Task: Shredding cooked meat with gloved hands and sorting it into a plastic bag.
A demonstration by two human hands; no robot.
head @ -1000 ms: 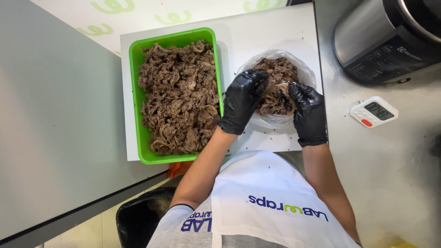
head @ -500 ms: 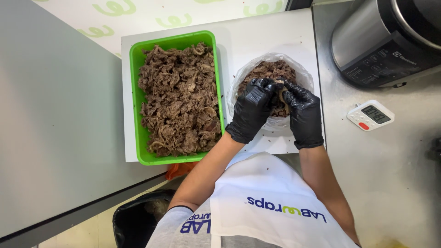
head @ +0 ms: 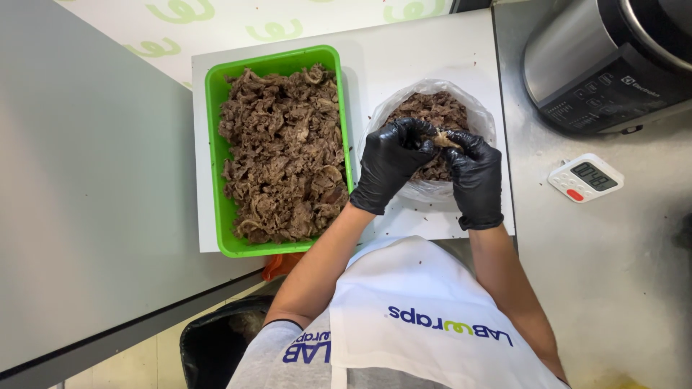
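Overhead view of a person's two black-gloved hands at work over a clear plastic bag point(head: 431, 189) that sits open on a white cutting board point(head: 425, 50). The left hand point(head: 389, 167) and right hand point(head: 476, 176) meet above the bag's mouth, their fingertips point(head: 431, 134) curled inward and pressed together, pinching a small pale piece of meat point(head: 447, 140) between them; whether the piece is being pulled apart cannot be told. Shredded brown meat point(head: 440, 112) already lies in the bag, which looks partly filled, its rim standing clear of the contents. Just beside it to the left, a green tray point(head: 215, 144) holds a much larger mass of shredded meat point(head: 281, 151), heaped nearly to the rim, so, as a judgement, most of the meat remains in the tray and only a lesser share has reached the bag. On the steel counter to the right stand a dark electric cooker point(head: 605, 57) and, nearer the person, a small white digital timer point(head: 585, 177), both well apart from the hands. A white apron point(head: 425, 317) fills the lower frame
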